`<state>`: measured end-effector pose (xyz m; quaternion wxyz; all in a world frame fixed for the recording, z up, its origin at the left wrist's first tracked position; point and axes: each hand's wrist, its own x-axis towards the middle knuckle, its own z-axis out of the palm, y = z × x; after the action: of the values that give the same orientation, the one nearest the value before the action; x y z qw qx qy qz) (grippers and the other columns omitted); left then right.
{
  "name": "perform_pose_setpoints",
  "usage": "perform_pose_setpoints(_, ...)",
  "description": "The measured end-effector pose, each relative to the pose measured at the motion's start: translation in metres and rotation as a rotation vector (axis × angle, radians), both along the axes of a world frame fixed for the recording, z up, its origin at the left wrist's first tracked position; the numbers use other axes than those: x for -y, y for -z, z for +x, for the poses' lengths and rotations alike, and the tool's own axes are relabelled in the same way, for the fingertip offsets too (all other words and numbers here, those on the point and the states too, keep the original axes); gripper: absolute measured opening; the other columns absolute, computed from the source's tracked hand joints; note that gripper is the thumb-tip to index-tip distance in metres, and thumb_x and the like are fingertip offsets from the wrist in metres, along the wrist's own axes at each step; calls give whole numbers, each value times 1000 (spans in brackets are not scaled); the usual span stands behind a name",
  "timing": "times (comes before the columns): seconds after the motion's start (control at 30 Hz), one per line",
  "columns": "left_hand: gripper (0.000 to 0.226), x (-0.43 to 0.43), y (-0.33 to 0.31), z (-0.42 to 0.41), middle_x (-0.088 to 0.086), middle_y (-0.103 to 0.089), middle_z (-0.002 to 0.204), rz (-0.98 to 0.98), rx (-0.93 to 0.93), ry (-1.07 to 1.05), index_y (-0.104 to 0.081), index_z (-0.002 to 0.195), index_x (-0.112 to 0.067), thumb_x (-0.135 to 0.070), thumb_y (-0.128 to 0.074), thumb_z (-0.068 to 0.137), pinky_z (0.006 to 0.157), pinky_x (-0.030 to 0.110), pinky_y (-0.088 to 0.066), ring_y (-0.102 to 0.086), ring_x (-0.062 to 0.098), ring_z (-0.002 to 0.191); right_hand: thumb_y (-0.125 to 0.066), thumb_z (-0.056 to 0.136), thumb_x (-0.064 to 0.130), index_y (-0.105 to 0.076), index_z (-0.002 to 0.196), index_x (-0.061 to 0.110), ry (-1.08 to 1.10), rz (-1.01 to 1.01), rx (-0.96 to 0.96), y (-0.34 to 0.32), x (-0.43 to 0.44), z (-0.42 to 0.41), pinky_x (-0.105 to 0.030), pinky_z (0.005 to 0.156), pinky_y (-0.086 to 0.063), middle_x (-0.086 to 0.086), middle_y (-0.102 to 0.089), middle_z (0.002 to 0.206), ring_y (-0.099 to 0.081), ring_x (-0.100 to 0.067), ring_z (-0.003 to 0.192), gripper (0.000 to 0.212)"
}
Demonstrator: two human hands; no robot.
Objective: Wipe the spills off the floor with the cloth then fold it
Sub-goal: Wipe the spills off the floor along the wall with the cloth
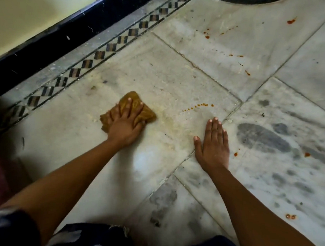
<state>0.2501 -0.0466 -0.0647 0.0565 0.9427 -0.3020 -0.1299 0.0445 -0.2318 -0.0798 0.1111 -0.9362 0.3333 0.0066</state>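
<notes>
Pressing down with spread fingers, my left hand hides most of the bunched brown cloth on the marble floor; I can't make out its thumb. My right hand lies flat, fingers straight, apart from the cloth. Orange drops dot the tile near its fingertips, with red splatters farther off.

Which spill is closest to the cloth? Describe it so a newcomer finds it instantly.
Start at the checkered border along the wall, then go to the big pale tile beside it, where the left hand presses the brown cloth. Right of the cloth, just beyond the right hand, runs a curved row of small orange drops; the other spills are scattered splashes farther off.
</notes>
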Motion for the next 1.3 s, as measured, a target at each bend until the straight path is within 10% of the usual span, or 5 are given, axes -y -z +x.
perform_pose_setpoints(0.33, 63, 46, 12, -45, -4, -23, 156, -73, 162, 674, -22, 145, -41, -63, -27, 86, 109, 51, -10, -25, 38, 139, -25, 90, 46, -24, 146, 0, 74, -18, -7, 7, 5, -8, -38, 115, -7, -17, -21, 154, -21, -29, 142, 73)
perform_pose_setpoints(0.57, 65, 121, 1, -3, -12, -4, 159, -7, 49, 328, -15, 144, -50, -64, -21, 81, 111, 57, -6, -2, 35, 145, -25, 89, 48, -22, 145, -3, 95, -41, -12, 4, 1, -4, -42, 115, -7, -21, -21, 153, -18, -31, 143, 76)
perform_pose_setpoints(0.77, 62, 92, 7, -18, -4, -22, 156, -55, 139, 815, -22, 144, -44, -69, -17, 87, 110, 60, -13, -20, 38, 141, -24, 90, 49, -21, 146, -3, 110, -36, -21, 6, 1, -6, -43, 115, -8, -21, -19, 153, -17, -31, 143, 77)
perform_pose_setpoints(0.97, 62, 148, -1, 34, -9, 1, 159, 15, 50, 382, -6, 144, -49, -66, -26, 88, 112, 57, -1, -1, 37, 144, -27, 89, 49, -17, 146, -2, 101, -36, -7, 6, 2, -6, -42, 116, -6, -21, -18, 154, -16, -30, 143, 77)
perform_pose_setpoints(1.3, 65, 163, 10, -38, -7, -13, 158, -59, 123, 743, -13, 143, -50, -69, -21, 82, 110, 59, -7, -13, 38, 143, -29, 88, 48, -22, 144, -4, 114, -16, -8, 7, 2, -6, -44, 115, -8, -24, -23, 151, -19, -33, 142, 77)
